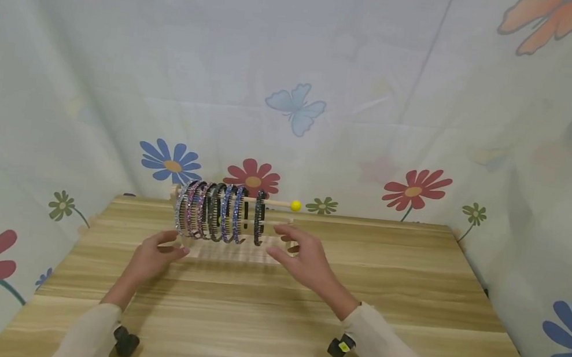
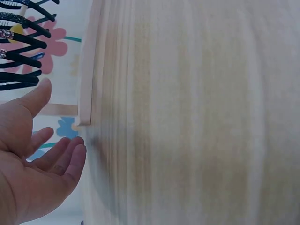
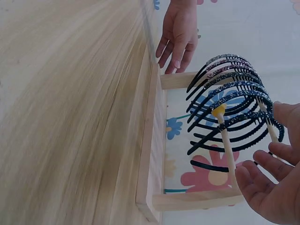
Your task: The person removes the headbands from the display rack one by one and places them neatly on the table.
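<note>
A pale wooden rack (image 3: 150, 150) stands near the far edge of the table, with several glittery toothed headbands (image 1: 237, 214) hanging on its rods. Silver, pink, dark and blue ones sit close together at the left. One dark headband (image 1: 258, 217) hangs apart, nearer the rod's yellow ball tip (image 1: 295, 205). My left hand (image 1: 151, 255) is beside the rack's left end, fingers loosely bent with nothing in them. At the other end, my right hand (image 1: 310, 261) has its thumb and fingers spread apart, close to the dark headband; in the right wrist view the fingers partly overlap it.
The wood-grain table (image 1: 260, 321) extends in front of the rack and to its right. Behind it and at both sides hangs a pale cloth (image 1: 352, 150) printed with flowers and butterflies. A second yellow ball (image 3: 218, 110) caps a lower rod inside the headbands.
</note>
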`<state>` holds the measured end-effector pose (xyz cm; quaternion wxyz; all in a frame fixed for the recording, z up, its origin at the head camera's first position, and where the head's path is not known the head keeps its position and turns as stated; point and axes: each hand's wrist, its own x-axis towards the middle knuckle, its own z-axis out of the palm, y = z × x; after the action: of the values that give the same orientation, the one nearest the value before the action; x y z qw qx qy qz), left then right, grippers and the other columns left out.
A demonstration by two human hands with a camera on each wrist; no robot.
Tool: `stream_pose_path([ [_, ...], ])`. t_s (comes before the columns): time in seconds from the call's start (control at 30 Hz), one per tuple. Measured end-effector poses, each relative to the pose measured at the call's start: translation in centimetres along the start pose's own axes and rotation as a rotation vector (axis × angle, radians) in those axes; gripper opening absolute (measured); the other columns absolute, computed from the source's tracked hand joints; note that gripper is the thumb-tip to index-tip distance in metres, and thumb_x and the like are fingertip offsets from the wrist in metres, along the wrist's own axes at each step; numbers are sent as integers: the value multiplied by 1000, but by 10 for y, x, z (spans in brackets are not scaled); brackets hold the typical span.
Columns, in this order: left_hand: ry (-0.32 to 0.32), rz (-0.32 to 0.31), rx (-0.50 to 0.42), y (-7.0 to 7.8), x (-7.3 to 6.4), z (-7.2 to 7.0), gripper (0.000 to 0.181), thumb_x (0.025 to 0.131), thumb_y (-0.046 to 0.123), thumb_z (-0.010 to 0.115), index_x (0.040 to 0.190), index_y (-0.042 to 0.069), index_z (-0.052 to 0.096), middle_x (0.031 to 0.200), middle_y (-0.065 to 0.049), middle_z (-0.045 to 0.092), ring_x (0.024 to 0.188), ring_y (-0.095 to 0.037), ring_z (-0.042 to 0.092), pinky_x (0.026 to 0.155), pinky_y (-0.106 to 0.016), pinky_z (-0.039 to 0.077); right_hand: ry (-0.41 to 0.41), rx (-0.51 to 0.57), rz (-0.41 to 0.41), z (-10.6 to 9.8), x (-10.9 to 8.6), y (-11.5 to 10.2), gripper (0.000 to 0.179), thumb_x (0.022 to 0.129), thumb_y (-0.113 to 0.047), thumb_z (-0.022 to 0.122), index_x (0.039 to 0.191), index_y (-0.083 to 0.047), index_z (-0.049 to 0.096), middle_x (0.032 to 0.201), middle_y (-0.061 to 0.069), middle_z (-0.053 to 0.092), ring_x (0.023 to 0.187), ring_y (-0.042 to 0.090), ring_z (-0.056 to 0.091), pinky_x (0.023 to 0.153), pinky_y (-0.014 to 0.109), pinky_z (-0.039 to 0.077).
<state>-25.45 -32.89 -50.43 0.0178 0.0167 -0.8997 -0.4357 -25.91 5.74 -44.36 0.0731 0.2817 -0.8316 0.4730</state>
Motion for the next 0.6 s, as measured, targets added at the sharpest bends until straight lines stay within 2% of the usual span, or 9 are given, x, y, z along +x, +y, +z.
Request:
stream_pose_path([
  [0.13, -3, 16, 13, -4, 4, 3, 75, 96, 42, 72, 149, -4, 45, 149, -31, 48, 127, -47, 58, 102, -54, 51, -16, 62, 28, 6, 3, 1, 47, 96, -36, 74, 138, -18, 64, 135, 7, 67, 113, 22, 67, 83, 30, 59],
  [0.3, -4, 10, 32, -11, 7, 6, 69, 96, 38, 73, 146, -4, 51, 145, -29, 54, 126, -45, 60, 99, -52, 53, -24, 107, 55, 12, 5, 1, 47, 96, -41, 72, 138, -20, 65, 134, 4, 67, 116, 27, 67, 84, 32, 59],
  [0.6, -8, 16, 49, -11, 11, 7, 62, 95, 34, 75, 138, -7, 58, 139, -28, 59, 123, -45, 62, 101, -52, 52, -6, 121, 81, 18, 12, 1, 46, 96, -40, 73, 135, -17, 66, 127, 7, 70, 110, 20, 67, 84, 33, 60],
])
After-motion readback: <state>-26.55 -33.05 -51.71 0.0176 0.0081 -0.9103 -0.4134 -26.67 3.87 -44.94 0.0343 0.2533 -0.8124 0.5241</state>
